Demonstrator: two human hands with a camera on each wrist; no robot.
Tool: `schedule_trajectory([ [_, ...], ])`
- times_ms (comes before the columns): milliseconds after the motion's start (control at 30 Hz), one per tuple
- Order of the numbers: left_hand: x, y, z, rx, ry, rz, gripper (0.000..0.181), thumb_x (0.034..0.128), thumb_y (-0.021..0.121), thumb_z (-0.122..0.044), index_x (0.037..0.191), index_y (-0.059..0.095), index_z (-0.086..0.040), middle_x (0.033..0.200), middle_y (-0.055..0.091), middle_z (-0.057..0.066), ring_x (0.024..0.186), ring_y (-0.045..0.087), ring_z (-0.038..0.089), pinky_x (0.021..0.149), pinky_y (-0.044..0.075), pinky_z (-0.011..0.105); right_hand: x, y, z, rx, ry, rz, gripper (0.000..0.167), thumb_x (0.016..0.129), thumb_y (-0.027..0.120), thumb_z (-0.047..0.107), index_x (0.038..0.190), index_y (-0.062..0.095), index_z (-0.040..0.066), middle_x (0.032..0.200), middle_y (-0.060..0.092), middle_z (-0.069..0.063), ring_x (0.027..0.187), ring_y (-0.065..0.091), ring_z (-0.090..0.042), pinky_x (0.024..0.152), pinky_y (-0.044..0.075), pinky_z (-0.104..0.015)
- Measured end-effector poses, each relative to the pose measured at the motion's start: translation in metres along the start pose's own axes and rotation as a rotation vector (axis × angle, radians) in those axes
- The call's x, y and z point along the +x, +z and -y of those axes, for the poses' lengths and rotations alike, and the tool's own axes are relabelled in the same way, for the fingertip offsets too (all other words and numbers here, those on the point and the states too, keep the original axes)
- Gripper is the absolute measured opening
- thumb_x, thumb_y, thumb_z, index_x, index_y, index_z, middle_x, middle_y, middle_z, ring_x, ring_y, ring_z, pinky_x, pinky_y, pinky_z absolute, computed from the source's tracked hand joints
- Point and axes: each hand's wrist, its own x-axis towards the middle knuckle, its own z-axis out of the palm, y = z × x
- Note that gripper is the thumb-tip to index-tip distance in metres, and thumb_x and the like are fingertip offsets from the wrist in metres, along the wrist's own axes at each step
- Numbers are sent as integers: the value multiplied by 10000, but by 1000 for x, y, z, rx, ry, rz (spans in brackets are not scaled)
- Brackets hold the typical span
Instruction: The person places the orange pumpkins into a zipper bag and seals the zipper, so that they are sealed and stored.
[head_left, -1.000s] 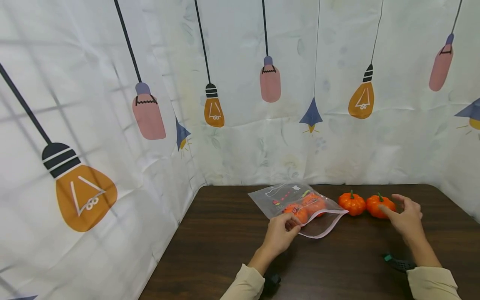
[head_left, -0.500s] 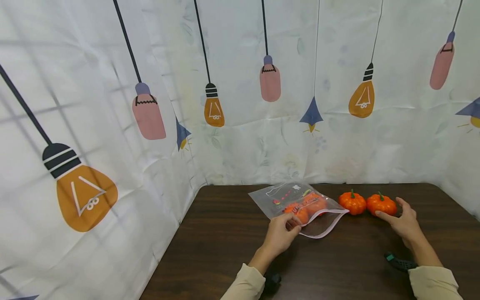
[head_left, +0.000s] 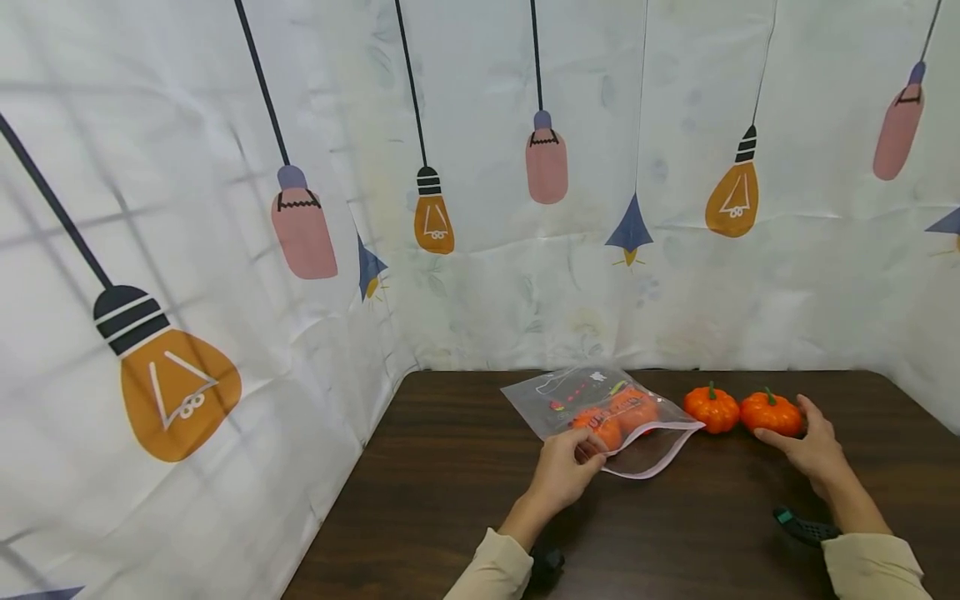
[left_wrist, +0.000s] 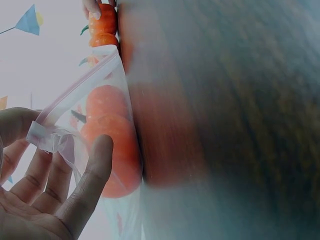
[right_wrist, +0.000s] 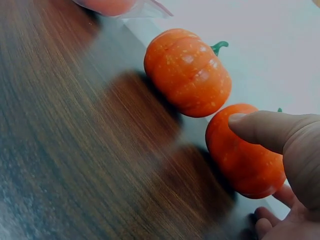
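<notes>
The left hand (head_left: 564, 473) gripped the near edge of the clear bag (head_left: 534, 396), fingers curled behind the plastic and thumb in front, apparently to steady the bag and keep its mouth parted. The bag lay flat on the table (head_left: 435, 475) at about one o'clock from that hand, its mouth gaping towards four o'clock, so its opening faced the loose pumpkins. Inside sat a front pumpkin (head_left: 597, 427) with a back pumpkin (head_left: 635, 407) at two o'clock from it, their bulk likely weighing the bag down. Just beyond the mouth, the middle pumpkin (head_left: 711, 410) stood upright, stem at twelve. At three o'clock from it, the end pumpkin (head_left: 768, 414) sat on the table, the right hand (head_left: 816, 457) curled round it, thumb in front; how firmly, I couldn't tell.
</notes>
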Motion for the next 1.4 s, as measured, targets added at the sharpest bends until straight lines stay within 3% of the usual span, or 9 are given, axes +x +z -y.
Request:
schedule_trajectory([
  [167,0,2,-1,-5,5,7,52,886,742,-70,898,749,-121,810,724,4,678,557,-57,655,482,122,0,-2,-4,-51,8,-4,1061,1000,602,468,1579,-135,-29,1564,-172,-453,1356,-12,-750,1031,127,-848],
  [400,0,3,-2,-16,-2,7,93,873,740,-53,883,748,-145,803,719,-5,676,557,-53,652,480,122,-1,2,-4,-73,-14,-69,993,1002,607,430,1581,-20,-77,1567,-36,-470,1316,55,-725,1002,123,-822],
  [733,-1,2,-2,1,3,18,50,893,736,-80,919,757,-118,819,726,5,680,546,-62,658,475,119,-2,1,-4,-33,50,-63,983,1007,588,454,1592,-14,-56,1598,-82,-428,1377,12,-721,1048,143,-823],
  [933,-1,2,-1,15,15,5,58,886,740,-73,896,747,-130,805,720,-13,672,537,-71,650,470,116,-1,2,-5,-1,29,-69,991,1004,595,445,1589,-18,-70,1604,-78,-427,1397,103,-690,1086,198,-795],
  [1400,0,1,1,32,24,-6,46,889,763,-85,893,747,-127,813,728,-11,680,545,-60,653,473,117,-2,4,-2,94,10,-98,966,1011,622,358,1597,-26,-54,1639,-96,-375,1458,72,-640,1143,179,-753],
])
